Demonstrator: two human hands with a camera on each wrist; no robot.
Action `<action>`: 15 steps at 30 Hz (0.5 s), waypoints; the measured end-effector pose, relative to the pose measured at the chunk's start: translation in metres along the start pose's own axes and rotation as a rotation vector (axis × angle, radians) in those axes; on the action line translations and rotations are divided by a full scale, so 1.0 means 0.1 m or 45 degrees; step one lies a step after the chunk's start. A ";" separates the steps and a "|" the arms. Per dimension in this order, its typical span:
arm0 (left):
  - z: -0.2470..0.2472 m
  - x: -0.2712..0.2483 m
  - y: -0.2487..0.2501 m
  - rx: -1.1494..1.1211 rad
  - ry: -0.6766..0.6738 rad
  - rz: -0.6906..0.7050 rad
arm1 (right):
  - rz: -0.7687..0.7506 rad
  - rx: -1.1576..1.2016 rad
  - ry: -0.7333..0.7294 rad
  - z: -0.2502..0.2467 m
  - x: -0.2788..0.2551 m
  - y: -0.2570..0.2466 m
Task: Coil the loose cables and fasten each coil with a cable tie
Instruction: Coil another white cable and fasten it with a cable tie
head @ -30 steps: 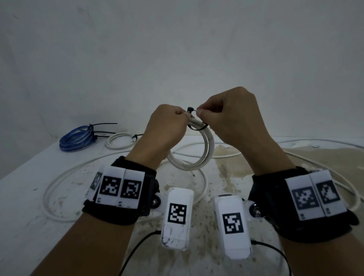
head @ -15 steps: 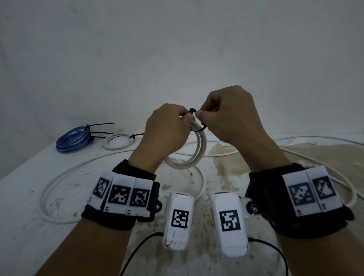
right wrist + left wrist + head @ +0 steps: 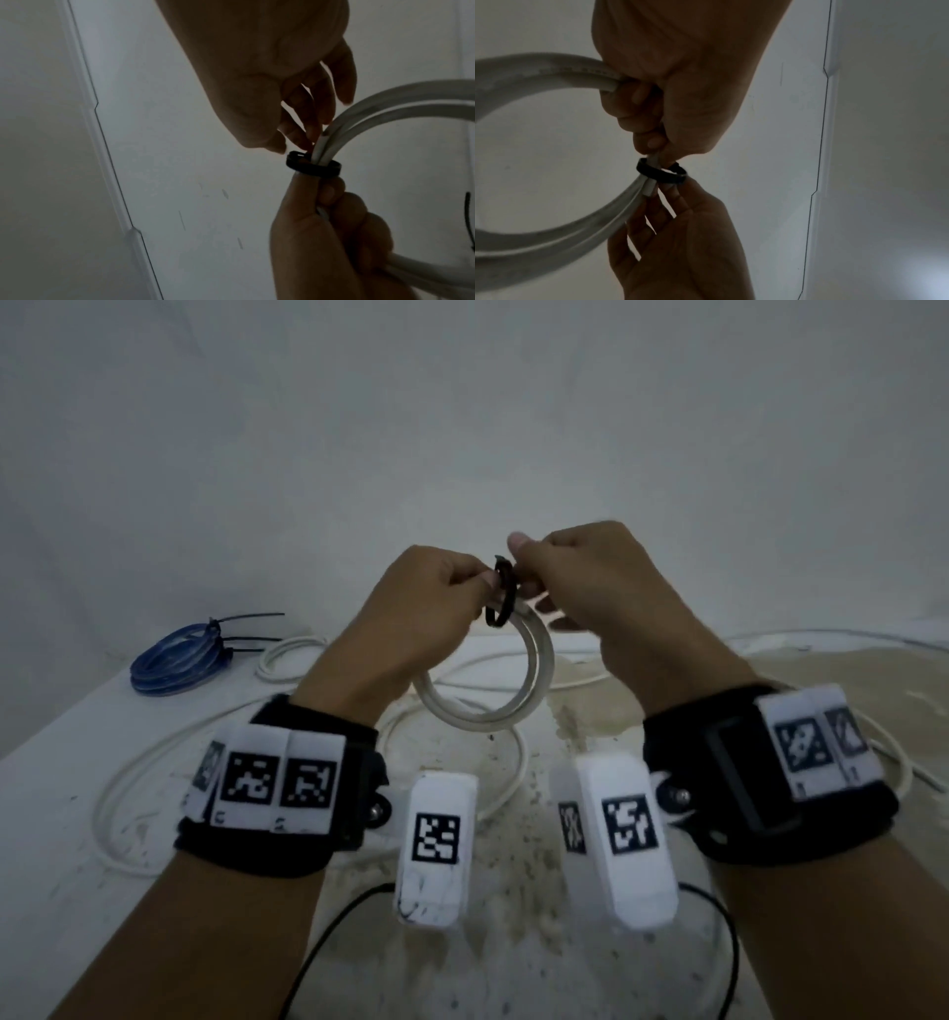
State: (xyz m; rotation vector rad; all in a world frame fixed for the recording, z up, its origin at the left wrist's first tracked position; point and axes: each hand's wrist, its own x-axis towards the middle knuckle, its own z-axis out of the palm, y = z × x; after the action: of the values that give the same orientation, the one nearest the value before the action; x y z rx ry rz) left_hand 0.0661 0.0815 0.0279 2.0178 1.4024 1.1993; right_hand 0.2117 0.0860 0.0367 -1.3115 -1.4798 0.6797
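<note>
A small white cable coil (image 3: 513, 706) hangs in the air over the table between my hands. My left hand (image 3: 480, 580) grips the coil's top, fingers curled round the strands (image 3: 608, 81). A black cable tie (image 3: 500, 598) loops loosely round the coil just beside that grip, also visible in the wrist views (image 3: 662, 173) (image 3: 313, 164). My right hand (image 3: 518, 572) pinches the tie at its head end with thumb and fingertips (image 3: 280, 147); its other fingers are spread loosely. The tie's tail is hidden behind the hands.
A blue coil (image 3: 174, 654) bound with black ties lies at the table's far left, with a small white tied coil (image 3: 292, 660) beside it. A long loose white cable (image 3: 118, 788) sprawls over the stained white table (image 3: 51, 839). A wall stands close behind.
Both hands have risen a little with the coil. The tie loop has turned to stand more upright round the strands, and my right thumb has lifted.
</note>
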 end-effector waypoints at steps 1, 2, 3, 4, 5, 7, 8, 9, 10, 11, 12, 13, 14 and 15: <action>0.01 -0.01 0.00 -0.038 -0.030 -0.003 | 0.053 0.037 -0.027 -0.04 -0.01 -0.01; 0.02 0.00 0.00 -0.070 -0.054 -0.007 | 0.102 0.080 -0.060 -0.07 -0.03 -0.03; 0.03 -0.01 -0.01 -0.094 -0.074 -0.012 | 0.146 0.126 -0.096 -0.10 -0.03 -0.03; 0.04 -0.01 -0.01 -0.113 -0.089 -0.012 | 0.181 0.167 -0.126 -0.13 -0.03 -0.03; 0.04 -0.01 0.00 -0.130 -0.102 -0.007 | 0.206 0.194 -0.144 -0.15 -0.01 -0.02; 0.06 -0.01 0.03 -0.145 -0.131 0.010 | 0.253 0.244 -0.173 -0.19 0.00 -0.02; 0.06 -0.02 0.04 -0.140 -0.142 0.015 | 0.277 0.280 -0.189 -0.20 0.00 -0.02; 0.07 -0.02 0.06 -0.138 -0.148 0.015 | 0.298 0.315 -0.206 -0.20 0.00 -0.02; 0.08 -0.03 0.06 -0.139 -0.151 0.014 | 0.314 0.344 -0.222 -0.20 0.00 -0.03; 0.09 -0.03 0.07 -0.141 -0.149 0.013 | 0.326 0.358 -0.231 -0.20 -0.01 -0.04; 0.09 -0.03 0.08 -0.143 -0.149 0.015 | 0.335 0.368 -0.228 -0.20 -0.01 -0.04; 0.09 -0.04 0.09 -0.142 -0.152 0.020 | 0.340 0.378 -0.211 -0.19 0.00 -0.05; 0.09 -0.04 0.09 -0.138 -0.158 0.029 | 0.344 0.393 -0.184 -0.17 0.00 -0.05; 0.09 -0.05 0.10 -0.138 -0.171 0.044 | 0.347 0.404 -0.150 -0.17 0.01 -0.05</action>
State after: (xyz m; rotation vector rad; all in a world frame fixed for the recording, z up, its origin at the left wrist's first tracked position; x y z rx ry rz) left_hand 0.0788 0.0742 0.0285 2.0153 1.2175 1.1066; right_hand 0.2251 0.0825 0.0471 -1.2502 -1.2318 1.1368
